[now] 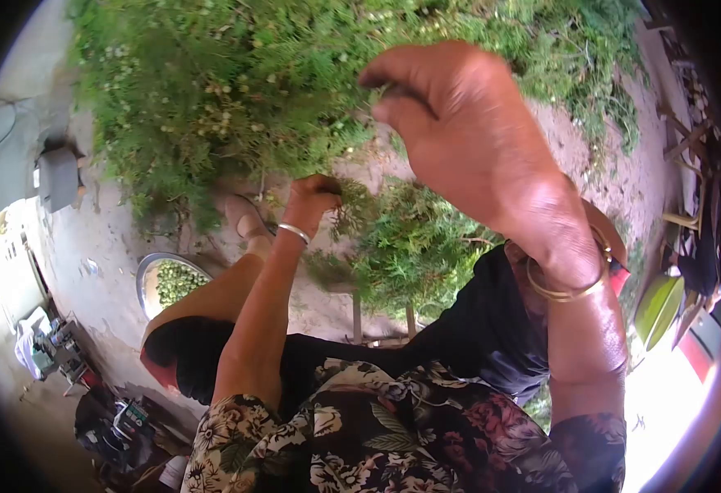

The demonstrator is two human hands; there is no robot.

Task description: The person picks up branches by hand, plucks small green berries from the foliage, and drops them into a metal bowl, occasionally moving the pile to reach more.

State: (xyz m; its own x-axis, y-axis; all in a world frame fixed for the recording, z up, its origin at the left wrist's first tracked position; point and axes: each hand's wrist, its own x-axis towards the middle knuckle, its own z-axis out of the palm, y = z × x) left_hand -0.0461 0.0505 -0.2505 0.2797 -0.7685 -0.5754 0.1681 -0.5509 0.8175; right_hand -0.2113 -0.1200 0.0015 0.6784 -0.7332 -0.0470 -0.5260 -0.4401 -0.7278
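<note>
My left hand [315, 197], with a silver bangle at the wrist, is closed around a feathery green sprig [352, 207] that sticks out to its right. Raised close to the camera is my right hand [475, 131], wearing gold-coloured bangles. Its fingers are bent, with a gap between thumb and fingertips and nothing visible in it. Below the hands, between the legs, lies a smaller heap of green branches [414, 246]. A large pile of leafy branches [221, 99] with small pale-green cones spreads beyond both hands.
A metal basin [143, 287] of small green cones [178, 283] stands beside the leg at left. Further left are a grey object [59, 178] and some machinery [64, 353]. Wooden pieces [689, 152] and a green, leaf-shaped object [658, 312] are at right.
</note>
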